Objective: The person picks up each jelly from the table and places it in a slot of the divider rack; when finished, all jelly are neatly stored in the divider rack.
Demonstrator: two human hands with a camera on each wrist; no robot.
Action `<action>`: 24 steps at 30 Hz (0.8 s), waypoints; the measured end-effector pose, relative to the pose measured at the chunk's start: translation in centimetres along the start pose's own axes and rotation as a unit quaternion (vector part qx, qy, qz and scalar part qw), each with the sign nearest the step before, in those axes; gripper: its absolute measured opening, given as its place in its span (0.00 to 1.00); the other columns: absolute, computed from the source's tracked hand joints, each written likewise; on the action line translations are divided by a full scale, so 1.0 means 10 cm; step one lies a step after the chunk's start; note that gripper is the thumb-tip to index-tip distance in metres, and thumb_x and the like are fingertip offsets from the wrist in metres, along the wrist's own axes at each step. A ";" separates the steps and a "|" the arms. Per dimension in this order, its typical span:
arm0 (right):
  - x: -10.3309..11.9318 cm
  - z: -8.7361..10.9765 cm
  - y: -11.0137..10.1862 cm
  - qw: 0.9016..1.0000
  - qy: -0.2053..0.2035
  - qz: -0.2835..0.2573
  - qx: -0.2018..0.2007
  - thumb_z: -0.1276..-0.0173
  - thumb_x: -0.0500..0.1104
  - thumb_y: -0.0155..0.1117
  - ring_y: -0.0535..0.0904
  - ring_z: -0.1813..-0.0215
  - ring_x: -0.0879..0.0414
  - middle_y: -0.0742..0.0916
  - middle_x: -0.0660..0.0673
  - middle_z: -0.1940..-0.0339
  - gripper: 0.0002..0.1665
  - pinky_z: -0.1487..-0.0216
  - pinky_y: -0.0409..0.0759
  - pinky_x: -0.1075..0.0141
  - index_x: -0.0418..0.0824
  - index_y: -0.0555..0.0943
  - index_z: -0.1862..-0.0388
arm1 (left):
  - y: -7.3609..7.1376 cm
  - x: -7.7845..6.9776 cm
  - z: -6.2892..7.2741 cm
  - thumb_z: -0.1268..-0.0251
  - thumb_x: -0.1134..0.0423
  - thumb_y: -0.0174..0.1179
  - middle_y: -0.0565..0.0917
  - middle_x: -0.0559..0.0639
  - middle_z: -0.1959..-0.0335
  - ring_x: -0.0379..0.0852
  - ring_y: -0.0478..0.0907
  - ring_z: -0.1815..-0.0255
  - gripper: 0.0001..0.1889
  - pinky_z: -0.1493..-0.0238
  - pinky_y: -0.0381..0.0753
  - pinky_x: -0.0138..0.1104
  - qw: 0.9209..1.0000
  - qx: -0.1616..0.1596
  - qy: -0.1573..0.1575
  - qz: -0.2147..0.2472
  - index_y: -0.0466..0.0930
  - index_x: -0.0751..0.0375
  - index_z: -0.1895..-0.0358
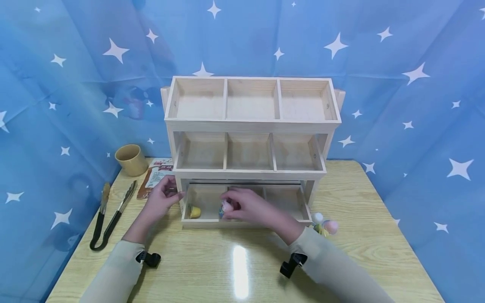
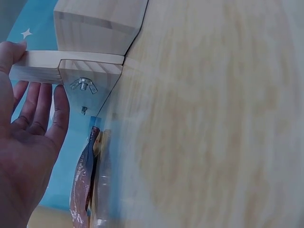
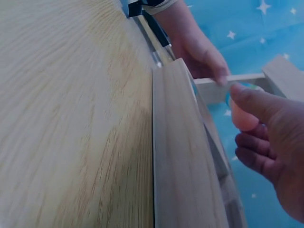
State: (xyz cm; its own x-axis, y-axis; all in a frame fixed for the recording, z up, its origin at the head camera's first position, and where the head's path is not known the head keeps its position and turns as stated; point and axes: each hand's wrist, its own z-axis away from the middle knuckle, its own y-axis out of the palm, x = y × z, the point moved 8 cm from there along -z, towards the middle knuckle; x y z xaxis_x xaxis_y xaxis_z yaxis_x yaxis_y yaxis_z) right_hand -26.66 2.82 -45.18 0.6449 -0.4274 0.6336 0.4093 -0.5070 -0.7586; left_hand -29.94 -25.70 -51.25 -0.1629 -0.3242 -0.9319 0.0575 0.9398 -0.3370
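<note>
A three-tier wooden shelf (image 1: 253, 127) stands on the table, each tier split into three compartments. My left hand (image 1: 163, 198) grips its left upright near the bottom tier, thumb on one side and fingers on the other in the left wrist view. Over the bottom tier, by the divider between its left and middle compartments, my right hand (image 1: 248, 205) pinches a small rounded pink thing with a teal top (image 3: 244, 116). Fingers cover part of it, and I cannot tell its kind. A small yellow cup-shaped thing (image 1: 195, 211) lies in the bottom left compartment.
At the left are black-handled tongs (image 1: 110, 221), a tan cup (image 1: 131, 160) and a printed packet (image 1: 156, 176). Small white, pink and yellow things (image 1: 326, 227) sit right of the shelf's front corner. A blue starred cloth (image 1: 382, 105) hangs behind the table.
</note>
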 end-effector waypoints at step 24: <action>-0.05 -0.46 0.40 0.998 0.025 0.054 0.033 0.25 0.56 0.78 0.87 0.47 0.59 0.92 0.47 0.43 0.36 0.41 0.85 0.66 0.37 0.83 0.28 | 0.00 0.01 -0.01 0.24 0.68 0.71 0.83 0.67 0.39 0.61 0.81 0.37 0.24 0.39 0.81 0.28 1.000 -0.006 0.007 0.006 0.75 0.68 0.31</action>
State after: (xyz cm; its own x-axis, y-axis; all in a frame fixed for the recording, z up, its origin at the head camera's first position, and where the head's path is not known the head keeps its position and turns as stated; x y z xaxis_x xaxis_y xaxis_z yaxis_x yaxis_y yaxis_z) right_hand -28.35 -2.46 -47.80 0.6555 -0.5141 0.5532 0.3823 -0.4058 -0.8301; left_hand -30.09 -25.66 -51.30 -0.1755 -0.3108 -0.9341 0.0475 0.9451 -0.3233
